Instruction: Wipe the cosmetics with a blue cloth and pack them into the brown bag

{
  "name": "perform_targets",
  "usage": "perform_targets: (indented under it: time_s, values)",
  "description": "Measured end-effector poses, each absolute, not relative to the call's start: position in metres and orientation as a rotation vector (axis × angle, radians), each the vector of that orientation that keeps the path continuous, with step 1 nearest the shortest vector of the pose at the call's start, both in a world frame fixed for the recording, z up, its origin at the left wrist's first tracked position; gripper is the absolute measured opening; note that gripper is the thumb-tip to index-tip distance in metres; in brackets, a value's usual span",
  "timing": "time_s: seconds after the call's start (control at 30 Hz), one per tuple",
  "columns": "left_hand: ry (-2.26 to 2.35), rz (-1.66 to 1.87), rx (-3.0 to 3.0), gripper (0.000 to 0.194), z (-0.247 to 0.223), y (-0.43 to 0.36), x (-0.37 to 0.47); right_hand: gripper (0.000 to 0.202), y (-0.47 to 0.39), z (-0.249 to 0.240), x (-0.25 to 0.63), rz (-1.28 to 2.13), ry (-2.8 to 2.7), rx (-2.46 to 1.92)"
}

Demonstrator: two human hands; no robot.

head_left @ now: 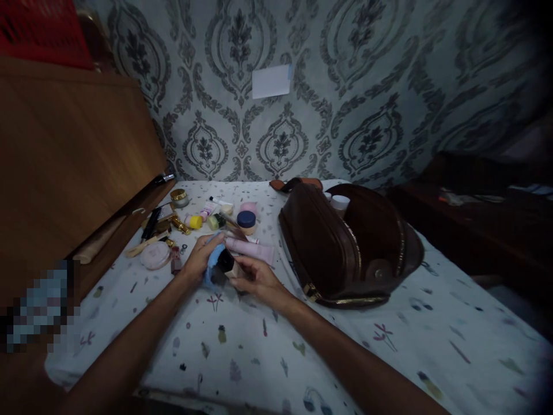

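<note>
Between my two hands is a small bottle [233, 269] with a black cap, tilted over the table. My right hand [259, 280] grips its pale body from the right, fingers closed round it. A light blue cloth [210, 272] is pinched in my left hand [199, 257] and lies against the black cap. Just behind my hands, a pink tube [254, 250] rests on the table, and a jar with a dark blue lid [246, 219] stands farther back. To the right, a brown bag [319, 248] sits unzipped with white-capped containers [340, 203] inside.
Several cosmetics lie at the left back, among them a round pink compact [155, 255], a yellow-capped bottle [194, 222] and a gold-lidded jar [179, 197]. A wooden cabinet [73, 155] borders the patterned tabletop [242, 357] on the left. Behind is a papered wall [280, 132].
</note>
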State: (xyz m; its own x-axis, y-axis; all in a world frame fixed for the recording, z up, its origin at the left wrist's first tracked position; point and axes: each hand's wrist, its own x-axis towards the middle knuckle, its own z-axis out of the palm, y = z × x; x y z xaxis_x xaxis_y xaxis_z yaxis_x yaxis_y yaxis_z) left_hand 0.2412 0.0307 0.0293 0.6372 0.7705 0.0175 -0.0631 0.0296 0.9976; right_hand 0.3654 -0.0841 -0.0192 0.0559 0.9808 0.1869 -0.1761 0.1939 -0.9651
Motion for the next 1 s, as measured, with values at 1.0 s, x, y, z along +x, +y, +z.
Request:
perform_targets:
  time_s: [1.0]
  values:
    - [0.423,0.513,2.070,0.058,0.007,0.019,0.242,0.043,-0.082,-0.010,0.377,1.048,-0.515,-0.857]
